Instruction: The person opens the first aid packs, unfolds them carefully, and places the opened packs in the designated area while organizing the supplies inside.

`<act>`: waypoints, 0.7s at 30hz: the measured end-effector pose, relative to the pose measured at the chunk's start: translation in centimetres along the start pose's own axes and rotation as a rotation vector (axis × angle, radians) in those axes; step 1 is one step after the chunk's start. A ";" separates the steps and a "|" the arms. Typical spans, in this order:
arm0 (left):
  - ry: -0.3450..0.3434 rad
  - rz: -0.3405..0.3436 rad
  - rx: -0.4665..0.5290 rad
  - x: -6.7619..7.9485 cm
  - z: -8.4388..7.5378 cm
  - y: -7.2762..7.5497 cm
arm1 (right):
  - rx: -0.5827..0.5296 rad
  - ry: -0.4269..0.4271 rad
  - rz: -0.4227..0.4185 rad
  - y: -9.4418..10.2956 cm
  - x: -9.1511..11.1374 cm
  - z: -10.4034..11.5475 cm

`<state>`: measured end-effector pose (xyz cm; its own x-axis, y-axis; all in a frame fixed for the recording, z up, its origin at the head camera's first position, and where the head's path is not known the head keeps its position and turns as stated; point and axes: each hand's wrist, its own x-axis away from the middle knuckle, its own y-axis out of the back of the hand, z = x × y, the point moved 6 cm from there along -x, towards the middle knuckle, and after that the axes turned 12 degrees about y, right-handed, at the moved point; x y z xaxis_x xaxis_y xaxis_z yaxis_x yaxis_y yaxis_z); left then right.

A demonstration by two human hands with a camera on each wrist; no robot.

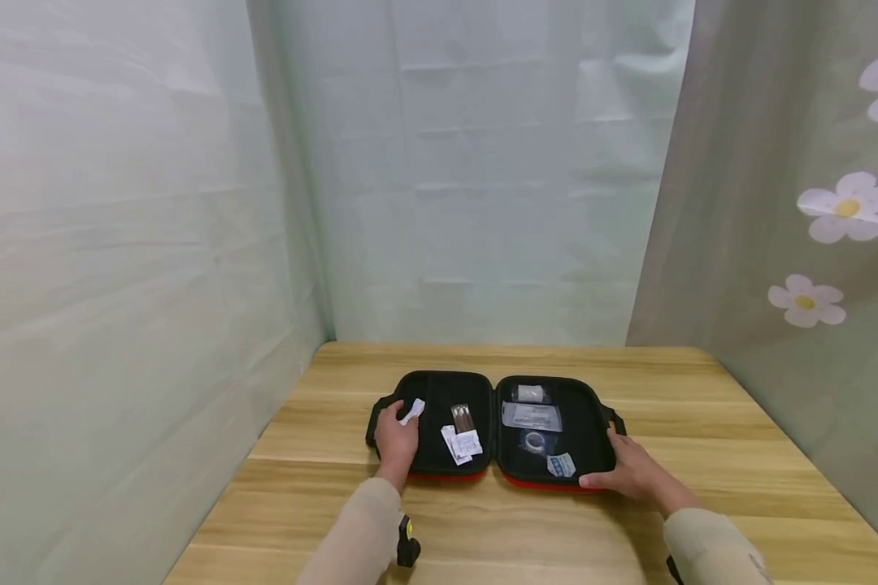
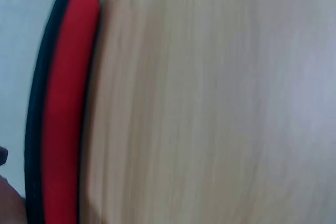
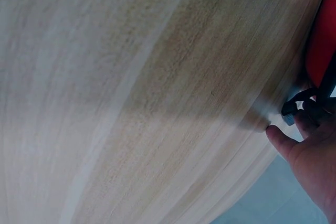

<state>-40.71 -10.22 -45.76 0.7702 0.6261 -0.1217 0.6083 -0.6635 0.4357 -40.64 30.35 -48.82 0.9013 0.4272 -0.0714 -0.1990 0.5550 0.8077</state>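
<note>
A zip-up case [image 1: 439, 386], black inside with red outer sides, lies spread open on the wooden table. My left hand [image 1: 397, 443] grips its left side, beside a small white packet [image 1: 414, 409]. In the left wrist view the red side [image 2: 64, 114] runs along the rim, with a bit of hand at the lower left. At the right front corner my right hand [image 1: 632, 470] grips the other half, thumb along the front edge. The right wrist view shows that hand [image 3: 315, 156] with its fingers by the black handle [image 3: 299, 102].
The left half holds a pack of thin sticks [image 1: 463, 418] and white packets [image 1: 468, 444]. In the right half lie a white roll [image 1: 531, 394], a clear pouch [image 1: 532, 417], a tape ring [image 1: 535, 442] and a blue-white packet [image 1: 561, 465]. Pale curtains [image 1: 483, 203] enclose the table.
</note>
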 end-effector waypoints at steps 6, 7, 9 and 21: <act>0.121 -0.035 0.085 1.3 -0.3 0.6 | -0.004 0.008 0.000 0.1 0.0 0.1; 0.152 -0.027 0.097 1.4 -0.3 0.6 | -0.004 0.011 -0.001 0.1 0.0 0.1; 0.216 -0.001 0.125 1.7 -0.3 0.6 | -0.005 0.020 -0.002 0.1 0.0 0.1; 0.288 0.042 0.118 1.3 -0.1 -0.4 | -0.020 0.002 -0.004 0.0 -0.1 -0.2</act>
<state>-39.93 -9.10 -46.04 0.7195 0.6760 0.1593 0.6078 -0.7238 0.3265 -40.77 30.46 -48.98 0.9013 0.4264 -0.0763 -0.2028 0.5709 0.7956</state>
